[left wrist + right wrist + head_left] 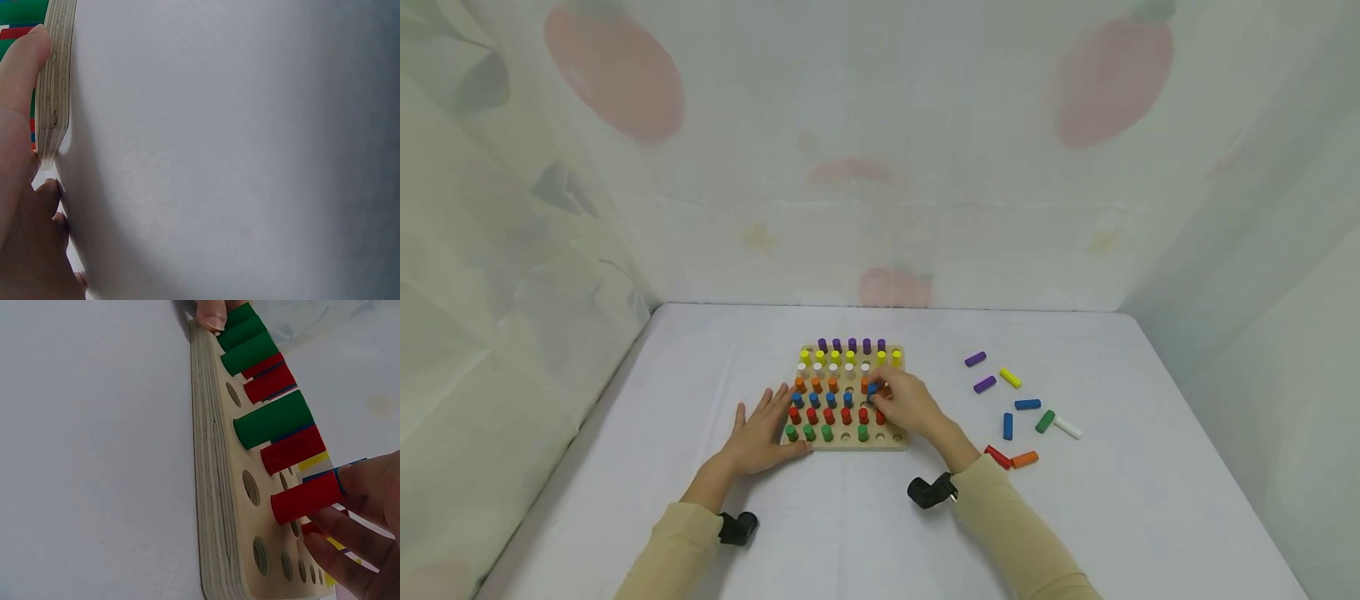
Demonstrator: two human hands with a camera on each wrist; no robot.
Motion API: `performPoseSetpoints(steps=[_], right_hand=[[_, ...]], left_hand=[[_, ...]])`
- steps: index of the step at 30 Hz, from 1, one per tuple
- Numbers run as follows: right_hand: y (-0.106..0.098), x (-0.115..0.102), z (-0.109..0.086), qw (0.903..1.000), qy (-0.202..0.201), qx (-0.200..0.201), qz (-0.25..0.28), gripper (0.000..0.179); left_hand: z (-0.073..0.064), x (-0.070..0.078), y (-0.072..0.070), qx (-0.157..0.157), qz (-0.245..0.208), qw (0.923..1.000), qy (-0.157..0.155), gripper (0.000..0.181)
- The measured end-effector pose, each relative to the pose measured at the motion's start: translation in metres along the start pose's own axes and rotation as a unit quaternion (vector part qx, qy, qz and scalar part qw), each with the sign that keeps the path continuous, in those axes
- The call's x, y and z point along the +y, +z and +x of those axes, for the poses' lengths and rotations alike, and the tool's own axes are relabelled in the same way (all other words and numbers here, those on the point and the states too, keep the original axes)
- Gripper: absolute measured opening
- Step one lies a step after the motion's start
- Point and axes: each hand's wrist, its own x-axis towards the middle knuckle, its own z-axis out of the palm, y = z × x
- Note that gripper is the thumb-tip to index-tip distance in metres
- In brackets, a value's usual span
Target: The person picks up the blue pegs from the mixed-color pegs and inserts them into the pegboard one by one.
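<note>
A wooden pegboard stands on the white table with rows of purple, yellow, white, orange, blue, red and green pegs. My right hand pinches a blue peg over the right part of the blue row. In the right wrist view, a red peg stands in front of those fingers and partly hides the blue one. My left hand lies at the board's left side with fingers spread. Its thumb touches the front edge near the corner.
Loose pegs lie right of the board: two purple, one yellow, two blue, a green, a white, a red and an orange. Some board holes are bare. Fabric walls surround the table.
</note>
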Motion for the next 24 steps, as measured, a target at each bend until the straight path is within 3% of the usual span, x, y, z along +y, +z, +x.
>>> performPoseSetpoints(steps=[24], right_hand=[[0.0092,0.0047,0.0049,0.9995,-0.003,-0.017,-0.025,0.016]], left_hand=[[0.0011,0.0017,0.0003,-0.005,0.002,1.0,0.0,0.103]])
